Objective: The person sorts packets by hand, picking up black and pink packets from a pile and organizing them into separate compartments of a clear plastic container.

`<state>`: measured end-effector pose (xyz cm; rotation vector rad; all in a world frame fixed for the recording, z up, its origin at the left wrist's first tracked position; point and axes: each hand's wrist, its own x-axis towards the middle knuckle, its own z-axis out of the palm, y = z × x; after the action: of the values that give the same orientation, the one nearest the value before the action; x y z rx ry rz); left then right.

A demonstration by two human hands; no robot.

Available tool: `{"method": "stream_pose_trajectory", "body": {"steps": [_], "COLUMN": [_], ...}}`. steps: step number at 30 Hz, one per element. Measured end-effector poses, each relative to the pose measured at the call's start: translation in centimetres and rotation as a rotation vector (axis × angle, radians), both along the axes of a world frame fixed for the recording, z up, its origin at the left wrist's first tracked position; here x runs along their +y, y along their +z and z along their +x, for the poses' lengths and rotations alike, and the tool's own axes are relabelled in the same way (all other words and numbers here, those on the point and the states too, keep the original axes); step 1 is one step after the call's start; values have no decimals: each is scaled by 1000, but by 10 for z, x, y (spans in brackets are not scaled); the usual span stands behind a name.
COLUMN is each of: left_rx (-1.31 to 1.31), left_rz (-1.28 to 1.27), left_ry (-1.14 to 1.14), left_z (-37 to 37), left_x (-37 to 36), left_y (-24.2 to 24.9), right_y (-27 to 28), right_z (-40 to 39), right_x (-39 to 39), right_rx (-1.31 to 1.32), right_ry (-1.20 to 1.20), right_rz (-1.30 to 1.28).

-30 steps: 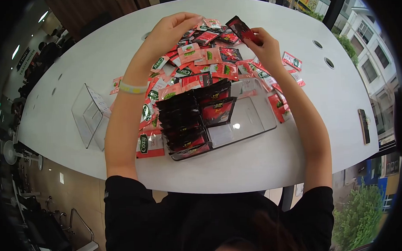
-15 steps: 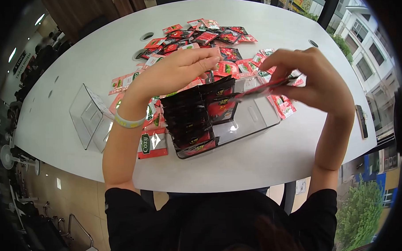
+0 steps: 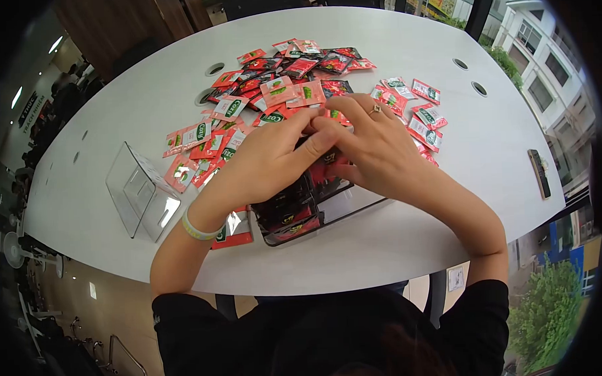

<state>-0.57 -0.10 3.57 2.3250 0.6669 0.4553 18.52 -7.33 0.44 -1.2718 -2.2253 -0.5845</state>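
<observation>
Both hands meet over a clear plastic box [image 3: 355, 208] partly filled with upright black-and-red packets [image 3: 285, 212]. My left hand [image 3: 273, 152], with a pale wristband, is over the packets, thumb and fingers drawn together. My right hand [image 3: 379, 142], wearing a ring, curls over the box's middle, its fingertips touching the left ones. Whatever lies between the fingers is hidden. Red packets peek out beneath the hands. Behind the box, red, pink and black packets [image 3: 303, 68] lie in a loose pile.
A second clear container [image 3: 142, 193] stands at the left on the white table [image 3: 350, 259]. Several Cozy packets [image 3: 428, 117] lie right of the pile. A dark remote-like object [image 3: 539, 173] is near the right edge. Round holes pierce the tabletop.
My right hand has moved left, from the box's right side to meet my left hand. The packet it held is now hidden from sight. The view has shifted slightly.
</observation>
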Motion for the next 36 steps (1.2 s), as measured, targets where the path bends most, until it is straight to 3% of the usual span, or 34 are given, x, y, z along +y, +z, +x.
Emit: {"method": "stream_pose_trajectory", "body": {"steps": [3, 4, 7, 10, 16, 29, 36], "left_rx": [-24, -29, 138, 279, 337, 354, 315], "left_rz": [121, 233, 240, 273, 296, 337, 371], "left_ry": [-34, -63, 30, 82, 72, 15, -28], "left_z": [2, 2, 7, 10, 11, 10, 7], "left_x": [5, 6, 1, 2, 3, 4, 5], "left_y": [-13, -14, -11, -10, -11, -12, -13], "right_y": [-2, -2, 4, -8, -19, -20, -12], "right_z": [4, 4, 0, 6, 11, 1, 19], "right_x": [9, 7, 3, 12, 16, -3, 22], "right_rx": [44, 36, 95, 76, 111, 214, 519], "right_ry": [36, -13, -49, 63, 142, 46, 36], "right_rz": [-60, -215, -398, -217, -135, -175, -97]}}
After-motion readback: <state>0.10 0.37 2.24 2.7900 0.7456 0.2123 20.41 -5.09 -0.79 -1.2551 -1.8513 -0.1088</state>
